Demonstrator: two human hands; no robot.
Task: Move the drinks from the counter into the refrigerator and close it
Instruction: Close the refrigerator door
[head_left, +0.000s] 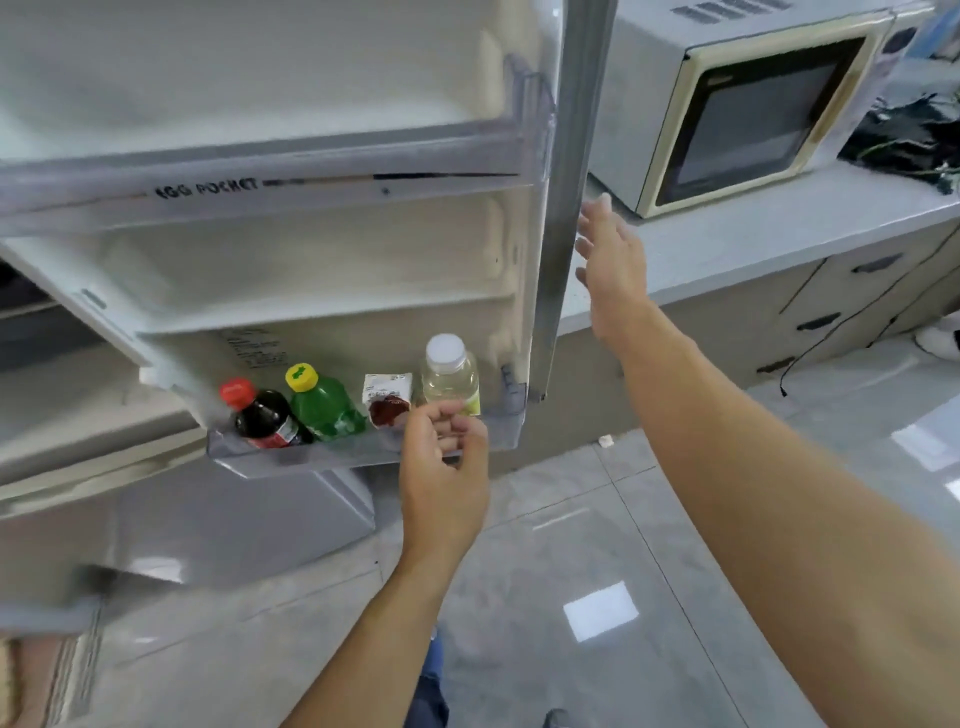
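Bottom clear plastic door bin (291, 457) holds dark cola bottle (265, 415), green bottle (324, 405), small carton (387, 400), clear bottle (449, 376). Left hand (441, 457) fingers loosely curled, empty; right hand (613, 260) fingers straight beside door edge (566, 208).

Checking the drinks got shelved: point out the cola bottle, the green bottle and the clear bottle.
cola bottle (262, 415), head view, dark body.
green bottle (324, 408), head view, green shoulder.
clear bottle (449, 379), head view, clear shoulder.
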